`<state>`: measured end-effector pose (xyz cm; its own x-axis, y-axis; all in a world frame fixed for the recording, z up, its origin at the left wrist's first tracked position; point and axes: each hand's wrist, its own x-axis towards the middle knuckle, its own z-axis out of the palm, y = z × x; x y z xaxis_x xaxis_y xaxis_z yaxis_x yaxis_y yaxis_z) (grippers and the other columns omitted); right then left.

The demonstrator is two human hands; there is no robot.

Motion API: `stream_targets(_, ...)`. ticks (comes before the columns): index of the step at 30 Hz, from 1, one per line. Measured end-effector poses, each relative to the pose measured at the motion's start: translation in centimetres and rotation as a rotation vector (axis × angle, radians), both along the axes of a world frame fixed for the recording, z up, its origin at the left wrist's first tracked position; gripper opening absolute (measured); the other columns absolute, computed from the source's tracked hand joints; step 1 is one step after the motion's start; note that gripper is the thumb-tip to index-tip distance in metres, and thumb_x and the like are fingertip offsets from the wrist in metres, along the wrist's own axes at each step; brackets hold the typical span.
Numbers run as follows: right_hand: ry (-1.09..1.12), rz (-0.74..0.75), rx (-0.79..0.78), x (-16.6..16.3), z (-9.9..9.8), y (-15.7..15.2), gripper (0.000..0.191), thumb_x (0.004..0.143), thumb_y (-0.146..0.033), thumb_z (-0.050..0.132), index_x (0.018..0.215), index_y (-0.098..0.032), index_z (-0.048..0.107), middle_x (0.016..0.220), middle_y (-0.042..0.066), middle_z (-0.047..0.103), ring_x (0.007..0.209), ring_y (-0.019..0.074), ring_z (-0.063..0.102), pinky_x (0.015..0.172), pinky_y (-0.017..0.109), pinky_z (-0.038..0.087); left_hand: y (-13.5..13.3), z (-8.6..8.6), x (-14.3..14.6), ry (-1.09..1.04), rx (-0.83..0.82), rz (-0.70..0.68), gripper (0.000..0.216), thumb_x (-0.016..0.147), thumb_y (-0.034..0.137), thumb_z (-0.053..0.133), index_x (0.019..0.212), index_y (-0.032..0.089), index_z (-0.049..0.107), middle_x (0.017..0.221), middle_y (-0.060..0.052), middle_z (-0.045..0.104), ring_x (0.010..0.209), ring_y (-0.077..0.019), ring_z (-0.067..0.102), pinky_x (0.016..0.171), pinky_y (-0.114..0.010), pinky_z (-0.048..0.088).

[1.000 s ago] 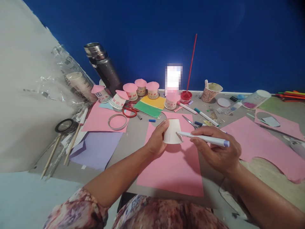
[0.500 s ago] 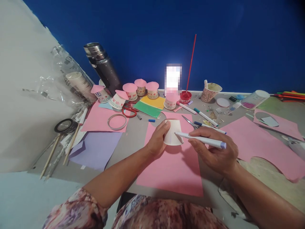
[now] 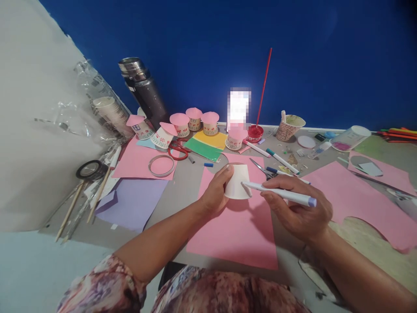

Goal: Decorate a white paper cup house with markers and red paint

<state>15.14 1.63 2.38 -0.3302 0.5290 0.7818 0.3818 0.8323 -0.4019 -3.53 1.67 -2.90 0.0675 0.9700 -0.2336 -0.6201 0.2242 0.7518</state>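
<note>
My left hand (image 3: pixel 217 187) grips a white paper cup (image 3: pixel 238 181), held upside down above a sheet of pink paper (image 3: pixel 231 239). Between the fingers of my right hand (image 3: pixel 301 208) is a white marker (image 3: pixel 283 193) with a pale purple end. Its tip points at the cup's right side; whether it touches I cannot tell. The cup's visible side looks plain. Behind the marker, a pair of scissors (image 3: pixel 260 167) lies partly hidden by my right hand. Small decorated cups with pink cone roofs (image 3: pixel 210 124) stand at the back.
At the back left leans a dark flask (image 3: pixel 148 93) beside stacked paper cups (image 3: pixel 110 114). A roll of black tape (image 3: pixel 89 170), red-handled scissors (image 3: pixel 178 150) and purple paper (image 3: pixel 133 202) lie left. A red glue pot (image 3: pixel 255 134), a patterned cup (image 3: pixel 289 127) and cut pink paper (image 3: pixel 352 191) are right.
My right hand and the marker have shifted slightly right, the tip moving a little toward the cup's right edge. The cup stays in my left hand. The whole view has moved slightly.
</note>
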Motion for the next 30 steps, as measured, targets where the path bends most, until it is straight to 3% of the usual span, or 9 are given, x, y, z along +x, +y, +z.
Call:
stream_targets(17, -0.026, 0.054, -0.003, -0.2, 0.08, 0.12, 0.016, 0.095, -0.012, 0.069, 0.1, -0.027, 0.069, 0.072, 0.0, 0.077, 0.058, 0.0192, 0.072, 0.053, 0.03, 0.055, -0.24, 0.07, 0.01, 0.117, 0.122, -0.017, 0.056, 0.08, 0.066, 0.082, 0.11, 0.018, 0.074, 0.088, -0.002, 0.065, 0.079, -0.0178, 0.059, 0.07, -0.028, 0.047)
stream_targets(30, -0.029, -0.024, 0.027, -0.02, 0.37, 0.08, 0.008, 0.097, -0.016, 0.07, 0.094, -0.024, 0.071, 0.074, 0.0, 0.08, 0.056, 0.0153, 0.071, 0.054, 0.027, 0.055, -0.15, -0.03, -0.06, 0.038, 0.034, 0.012, 0.054, 0.085, 0.062, 0.079, 0.114, 0.017, 0.074, 0.091, -0.005, 0.068, 0.082, -0.02, 0.063, 0.076, -0.031, 0.052)
